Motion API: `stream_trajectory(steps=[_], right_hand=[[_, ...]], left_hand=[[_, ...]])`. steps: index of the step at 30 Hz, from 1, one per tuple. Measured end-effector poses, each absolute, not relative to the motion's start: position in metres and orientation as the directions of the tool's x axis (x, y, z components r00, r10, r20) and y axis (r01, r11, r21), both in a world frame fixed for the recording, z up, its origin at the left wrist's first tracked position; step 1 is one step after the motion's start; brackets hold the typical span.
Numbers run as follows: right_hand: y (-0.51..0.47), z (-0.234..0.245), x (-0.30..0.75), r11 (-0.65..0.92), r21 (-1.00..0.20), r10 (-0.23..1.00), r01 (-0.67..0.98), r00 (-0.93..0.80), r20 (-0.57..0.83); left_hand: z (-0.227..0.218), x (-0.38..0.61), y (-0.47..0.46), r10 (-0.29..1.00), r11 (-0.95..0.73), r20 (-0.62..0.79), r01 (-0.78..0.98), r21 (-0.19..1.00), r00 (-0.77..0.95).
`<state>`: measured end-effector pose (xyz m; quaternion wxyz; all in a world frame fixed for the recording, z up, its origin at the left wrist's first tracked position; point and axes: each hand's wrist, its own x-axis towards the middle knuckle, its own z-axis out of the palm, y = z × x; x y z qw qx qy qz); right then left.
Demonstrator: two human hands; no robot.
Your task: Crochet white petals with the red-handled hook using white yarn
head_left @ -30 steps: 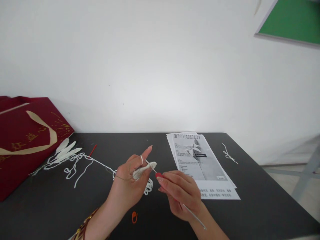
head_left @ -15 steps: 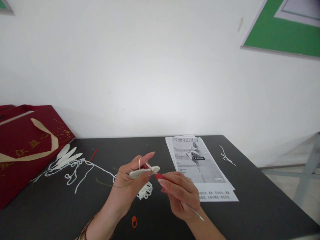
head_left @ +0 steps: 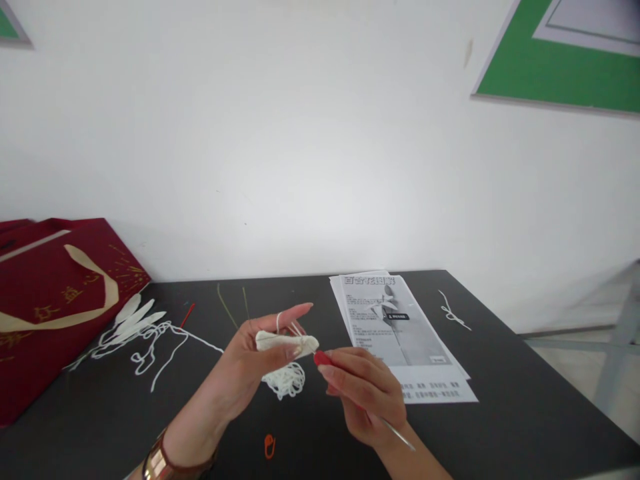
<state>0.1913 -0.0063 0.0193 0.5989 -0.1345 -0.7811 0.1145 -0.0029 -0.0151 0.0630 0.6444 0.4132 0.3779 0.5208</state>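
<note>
My left hand (head_left: 250, 363) pinches a white crocheted piece (head_left: 280, 343) between thumb and fingers, with white yarn looped over its raised index finger. Two thin wires (head_left: 227, 307) stick out behind that hand. My right hand (head_left: 367, 393) is closed round a crochet hook (head_left: 397, 435) with a red grip and a metal shaft. The hook's front end meets the right end of the crocheted piece; its tip is hidden there. Below the left hand a loose heap of white yarn (head_left: 286, 381) lies on the black table (head_left: 310, 443).
An orange stitch marker (head_left: 269, 446) lies near the front. To the left are white crocheted petals (head_left: 133, 317), a red needle-like stick (head_left: 188, 315) and a dark red bag (head_left: 55, 300). Printed sheets (head_left: 425, 340) and a knotted yarn scrap (head_left: 450, 313) lie right.
My left hand has turned the crocheted piece so more of its flat side shows. The wires have swung from low left to pointing upward. The right hand has shifted slightly right and down.
</note>
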Motion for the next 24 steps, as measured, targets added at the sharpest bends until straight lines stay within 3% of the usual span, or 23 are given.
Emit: stream_trajectory(steps=[6,8,10,12,14,16,21,24], right_hand=[[-0.005,0.015,0.195,0.958,-0.261,0.287,0.120,-0.339,0.896],[-0.004,0.014,0.196,0.962,-0.241,0.273,0.132,-0.361,0.892],[-0.003,0.014,0.197,0.968,-0.201,0.245,0.148,-0.397,0.884],[-0.003,0.014,0.197,0.973,-0.156,0.216,0.171,-0.426,0.879],[-0.003,0.015,0.197,0.974,-0.129,0.198,0.186,-0.423,0.884],[-0.003,0.016,0.196,0.976,-0.118,0.185,0.185,-0.399,0.898],[-0.003,0.017,0.194,0.972,-0.167,0.215,0.167,-0.335,0.917],[-0.002,0.016,0.194,0.966,-0.208,0.248,0.154,-0.314,0.917]], left_hand=[[0.056,-0.041,-0.001,0.877,0.141,0.061,-0.377,0.916,0.477],[0.062,-0.051,0.004,0.826,0.042,0.092,-0.224,0.974,0.556],[0.071,-0.053,0.006,0.778,-0.181,0.196,-0.085,0.980,0.597],[0.080,-0.047,0.004,0.782,-0.346,0.253,0.060,0.936,0.569],[0.086,-0.035,0.000,0.881,-0.326,0.196,0.253,0.911,0.430],[0.086,-0.023,-0.005,0.935,-0.284,0.203,0.272,0.920,0.290],[0.075,-0.004,-0.014,0.996,-0.049,0.046,0.035,0.998,0.080],[0.070,0.002,-0.015,0.999,-0.015,0.018,-0.107,0.994,0.030]])
